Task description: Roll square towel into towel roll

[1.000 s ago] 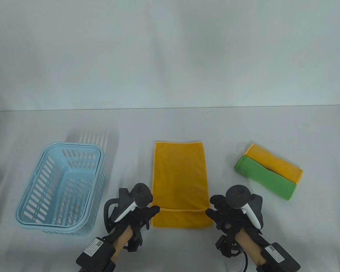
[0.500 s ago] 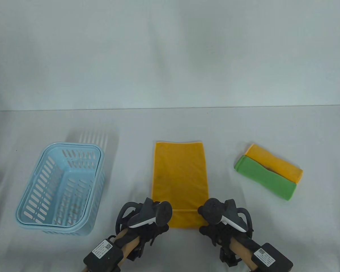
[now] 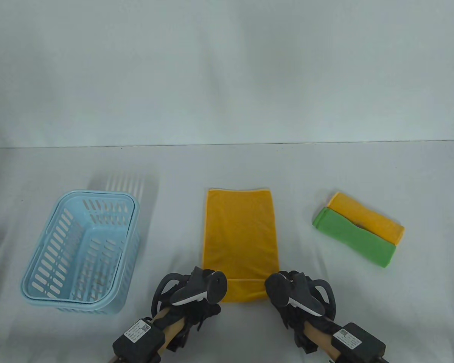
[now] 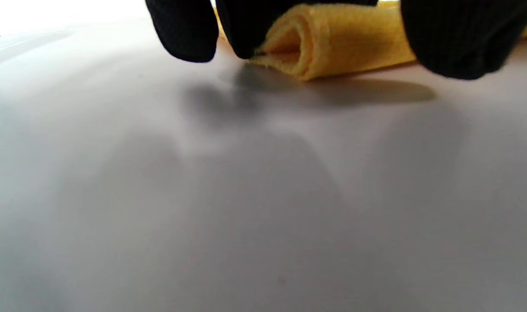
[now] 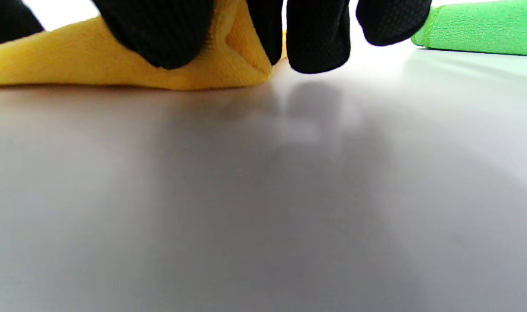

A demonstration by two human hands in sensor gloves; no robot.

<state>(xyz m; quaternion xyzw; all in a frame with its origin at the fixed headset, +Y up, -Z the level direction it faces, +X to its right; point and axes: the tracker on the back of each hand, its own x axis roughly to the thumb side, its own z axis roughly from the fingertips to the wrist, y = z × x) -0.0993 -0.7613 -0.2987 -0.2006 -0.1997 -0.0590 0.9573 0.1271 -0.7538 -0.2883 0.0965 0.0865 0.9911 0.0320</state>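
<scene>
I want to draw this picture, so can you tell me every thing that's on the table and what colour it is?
Towel being rolled: one, orange-yellow, middle of table, near end folded over.
Basket: one, light blue, slotted, left side.
Green towel: one, folded, right side.
Yellow towel: one, folded, just behind the green one, touching it.
Table: one, white.
Left hand: black glove, gripping the towel's near-left corner.
Right hand: black glove, gripping the near-right corner.

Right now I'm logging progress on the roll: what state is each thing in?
Orange towel: flat, near end folded over into a first turn.
Left hand: fingers pinching the towel's left corner.
Right hand: fingers pinching the right corner.
Basket: upright, looks empty.
Green towel: rolled.
Yellow towel: rolled, beside the green.
</scene>
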